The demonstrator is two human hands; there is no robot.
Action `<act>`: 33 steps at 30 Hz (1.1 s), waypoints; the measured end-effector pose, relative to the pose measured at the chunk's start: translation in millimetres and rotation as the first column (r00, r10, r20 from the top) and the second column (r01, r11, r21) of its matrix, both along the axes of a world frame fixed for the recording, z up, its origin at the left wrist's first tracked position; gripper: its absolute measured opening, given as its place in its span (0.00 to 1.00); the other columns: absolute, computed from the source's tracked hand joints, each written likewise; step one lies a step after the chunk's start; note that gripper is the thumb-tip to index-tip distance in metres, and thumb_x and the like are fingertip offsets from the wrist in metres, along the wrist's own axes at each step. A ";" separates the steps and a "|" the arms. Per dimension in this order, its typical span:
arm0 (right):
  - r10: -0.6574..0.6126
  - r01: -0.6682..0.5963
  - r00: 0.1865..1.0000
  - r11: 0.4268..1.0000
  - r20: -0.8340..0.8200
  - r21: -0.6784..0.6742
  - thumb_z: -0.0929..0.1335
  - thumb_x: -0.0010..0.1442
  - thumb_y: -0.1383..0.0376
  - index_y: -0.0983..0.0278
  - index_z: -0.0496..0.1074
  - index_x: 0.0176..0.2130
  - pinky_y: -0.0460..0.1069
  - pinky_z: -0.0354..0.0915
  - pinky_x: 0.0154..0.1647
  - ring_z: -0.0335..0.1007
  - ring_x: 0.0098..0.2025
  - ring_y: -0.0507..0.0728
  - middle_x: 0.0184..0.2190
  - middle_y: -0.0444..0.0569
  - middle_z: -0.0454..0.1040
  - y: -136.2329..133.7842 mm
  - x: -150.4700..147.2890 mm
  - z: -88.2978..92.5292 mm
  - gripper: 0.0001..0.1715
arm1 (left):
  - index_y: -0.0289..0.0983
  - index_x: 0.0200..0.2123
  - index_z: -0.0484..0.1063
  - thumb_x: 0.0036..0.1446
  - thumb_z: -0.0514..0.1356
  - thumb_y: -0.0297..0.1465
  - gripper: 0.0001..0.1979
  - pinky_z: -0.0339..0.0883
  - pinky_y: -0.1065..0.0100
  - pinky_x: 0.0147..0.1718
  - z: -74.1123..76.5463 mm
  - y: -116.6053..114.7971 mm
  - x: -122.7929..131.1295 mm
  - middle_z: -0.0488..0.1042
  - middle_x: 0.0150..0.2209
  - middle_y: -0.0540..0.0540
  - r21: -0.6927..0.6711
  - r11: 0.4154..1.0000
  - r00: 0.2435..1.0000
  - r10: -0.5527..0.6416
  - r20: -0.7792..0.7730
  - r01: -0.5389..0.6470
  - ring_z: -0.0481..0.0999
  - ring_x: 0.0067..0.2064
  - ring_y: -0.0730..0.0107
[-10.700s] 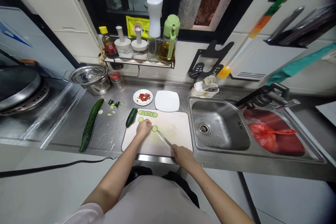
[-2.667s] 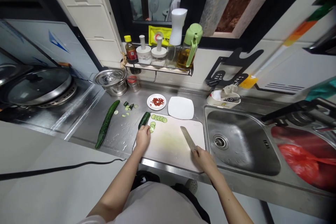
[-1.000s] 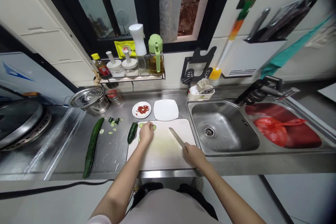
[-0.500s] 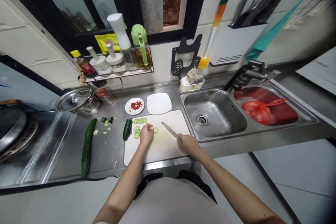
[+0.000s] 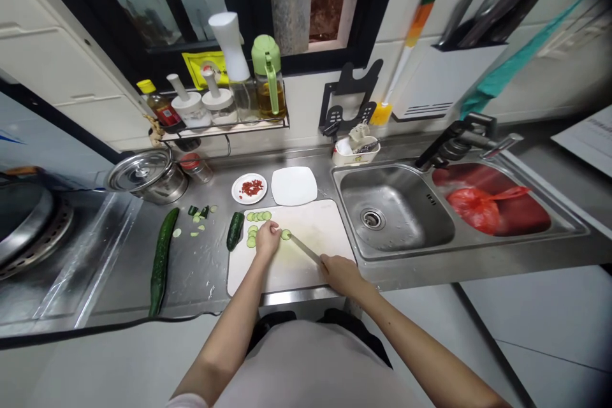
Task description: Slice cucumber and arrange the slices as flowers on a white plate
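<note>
Loose slice at the knife tip, mid-board.

On the table's left lay a whole cucumber (image 5: 161,258), then a cut stub (image 5: 234,230) at the cutting board (image 5: 306,271) edge. The left hand (image 5: 266,239) had its fingers curled down beside a cucumber slice (image 5: 285,234); I couldn't tell whether they pinned it. The right hand (image 5: 340,273) clenched the knife (image 5: 304,248), its tip at that slice. The slice was likely light, wet, slippery and snappable, so best pressed flat from above.
</note>
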State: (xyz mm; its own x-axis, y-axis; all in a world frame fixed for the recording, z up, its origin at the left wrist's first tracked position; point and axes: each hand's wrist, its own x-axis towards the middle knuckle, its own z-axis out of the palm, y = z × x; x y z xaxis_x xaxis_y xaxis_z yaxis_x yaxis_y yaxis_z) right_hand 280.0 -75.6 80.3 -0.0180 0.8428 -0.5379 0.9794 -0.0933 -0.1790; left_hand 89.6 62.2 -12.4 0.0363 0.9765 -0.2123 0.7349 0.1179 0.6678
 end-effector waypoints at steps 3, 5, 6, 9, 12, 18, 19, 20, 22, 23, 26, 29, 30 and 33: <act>0.004 -0.004 1.000 1.000 0.003 -0.013 0.56 0.67 0.64 0.65 0.70 0.45 0.52 0.61 0.40 0.75 0.44 0.62 0.40 0.58 0.77 0.3 -0.7 0.5 0.17 | 0.37 0.36 0.72 0.53 0.61 0.29 0.06 0.59 0.70 0.33 1.2 -0.4 -0.1 0.71 0.28 0.50 -0.009 1.000 1.000 0.000 -0.003 0.000 0.71 0.32 0.69; 0.003 -0.003 1.000 1.000 0.004 -0.026 0.56 0.67 0.64 0.65 0.70 0.46 0.52 0.61 0.40 0.74 0.45 0.62 0.41 0.58 0.77 0.7 -1.4 0.4 0.18 | 0.37 0.36 0.72 0.53 0.60 0.29 0.06 0.59 0.70 0.32 3.3 -0.8 0.2 0.71 0.29 0.50 -0.014 1.000 1.000 0.002 -0.005 -0.002 0.71 0.33 0.69; 0.002 -0.002 1.000 0.999 0.003 -0.032 0.56 0.67 0.64 0.65 0.70 0.46 0.52 0.61 0.40 0.74 0.45 0.62 0.41 0.58 0.77 1.0 -1.9 0.2 0.18 | 0.37 0.36 0.72 0.53 0.60 0.29 0.06 0.59 0.70 0.32 4.5 -1.1 0.4 0.71 0.29 0.50 -0.015 1.000 1.000 0.003 -0.007 -0.003 0.71 0.33 0.69; -0.004 0.004 1.000 0.999 -0.002 -0.039 0.56 0.67 0.64 0.66 0.70 0.46 0.52 0.62 0.40 0.74 0.45 0.62 0.41 0.59 0.77 1.9 -3.0 0.0 0.18 | 0.38 0.35 0.71 0.53 0.60 0.29 0.05 0.59 0.70 0.32 8.1 -1.7 0.9 0.71 0.30 0.50 -0.019 1.000 1.000 0.003 -0.016 -0.003 0.71 0.34 0.69; -0.004 0.004 1.000 0.999 -0.001 -0.052 0.55 0.67 0.65 0.66 0.70 0.47 0.52 0.62 0.40 0.75 0.44 0.62 0.41 0.59 0.77 3.7 -3.6 0.3 0.19 | 0.38 0.35 0.71 0.53 0.61 0.29 0.05 0.59 0.69 0.32 9.7 -1.6 1.1 0.71 0.30 0.50 -0.028 1.000 1.000 0.001 -0.024 -0.002 0.71 0.34 0.69; 0.002 -0.003 1.000 0.997 -0.009 -0.074 0.56 0.66 0.66 0.66 0.70 0.47 0.52 0.62 0.39 0.75 0.44 0.63 0.41 0.59 0.77 11.4 -5.6 0.9 0.18 | 0.38 0.36 0.71 0.53 0.61 0.29 0.05 0.59 0.69 0.33 8.4 0.0 1.5 0.72 0.30 0.50 -0.042 0.999 0.999 -0.001 -0.033 0.000 0.71 0.34 0.69; 0.005 -0.006 1.000 0.997 -0.009 -0.073 0.56 0.66 0.66 0.66 0.70 0.47 0.52 0.62 0.39 0.75 0.44 0.63 0.41 0.58 0.77 12.8 -6.1 0.8 0.18 | 0.38 0.36 0.71 0.53 0.61 0.30 0.05 0.59 0.69 0.33 8.0 0.1 1.5 0.72 0.31 0.50 -0.044 0.999 0.999 0.000 -0.034 -0.001 0.71 0.34 0.69; 0.008 -0.008 1.000 0.997 -0.006 -0.072 0.56 0.65 0.66 0.66 0.70 0.47 0.52 0.63 0.39 0.75 0.44 0.63 0.41 0.59 0.77 14.2 -6.7 0.6 0.17 | 0.38 0.36 0.71 0.53 0.61 0.29 0.05 0.59 0.70 0.33 7.7 0.2 1.4 0.72 0.31 0.50 -0.046 0.999 0.999 0.001 -0.034 -0.002 0.71 0.34 0.69; 0.014 -0.014 1.000 0.998 0.001 -0.069 0.57 0.65 0.67 0.66 0.69 0.47 0.52 0.63 0.39 0.75 0.44 0.62 0.41 0.59 0.77 16.6 -7.7 0.1 0.17 | 0.39 0.36 0.71 0.53 0.61 0.29 0.05 0.59 0.70 0.33 7.1 0.3 1.3 0.72 0.31 0.50 -0.051 0.999 0.999 0.002 -0.036 -0.004 0.71 0.34 0.69; 0.017 -0.016 1.000 0.998 0.003 -0.068 0.57 0.65 0.67 0.66 0.69 0.47 0.52 0.63 0.39 0.75 0.44 0.62 0.41 0.59 0.77 17.7 -8.1 -0.3 0.17 | 0.39 0.36 0.71 0.53 0.61 0.29 0.05 0.59 0.70 0.33 6.9 0.3 1.3 0.72 0.31 0.50 -0.052 0.999 0.999 0.003 -0.038 -0.005 0.71 0.34 0.69; 0.024 -0.024 1.000 0.997 0.003 -0.067 0.56 0.65 0.67 0.66 0.69 0.47 0.51 0.63 0.38 0.75 0.44 0.62 0.41 0.59 0.77 20.4 -9.3 -1.3 0.17 | 0.39 0.36 0.71 0.52 0.61 0.29 0.05 0.59 0.70 0.33 7.3 0.1 1.4 0.72 0.31 0.50 -0.049 0.999 0.999 0.001 -0.044 -0.003 0.71 0.35 0.68; 0.025 -0.025 1.000 0.997 0.006 -0.069 0.57 0.66 0.67 0.66 0.69 0.47 0.51 0.63 0.39 0.75 0.44 0.62 0.41 0.59 0.77 22.6 -10.7 -1.4 0.17 | 0.39 0.36 0.71 0.53 0.61 0.29 0.05 0.59 0.70 0.33 8.7 -0.3 1.8 0.72 0.31 0.50 -0.046 0.999 0.999 -0.001 -0.045 -0.001 0.71 0.35 0.68; 0.026 -0.025 1.000 0.997 0.007 -0.070 0.57 0.66 0.67 0.66 0.69 0.47 0.52 0.63 0.39 0.75 0.45 0.62 0.41 0.59 0.76 23.3 -11.2 -1.1 0.17 | 0.39 0.36 0.71 0.53 0.61 0.29 0.05 0.59 0.70 0.33 9.3 -0.3 1.9 0.72 0.31 0.50 -0.048 0.999 0.999 -0.001 -0.046 -0.001 0.71 0.35 0.68; 0.031 -0.030 0.999 0.996 0.012 -0.078 0.57 0.66 0.67 0.66 0.69 0.48 0.52 0.63 0.40 0.74 0.45 0.62 0.42 0.59 0.76 24.9 -12.3 0.7 0.16 | 0.39 0.36 0.71 0.53 0.61 0.29 0.05 0.60 0.70 0.33 11.1 -0.2 2.3 0.73 0.31 0.50 -0.057 0.998 0.998 0.000 -0.056 -0.003 0.71 0.35 0.69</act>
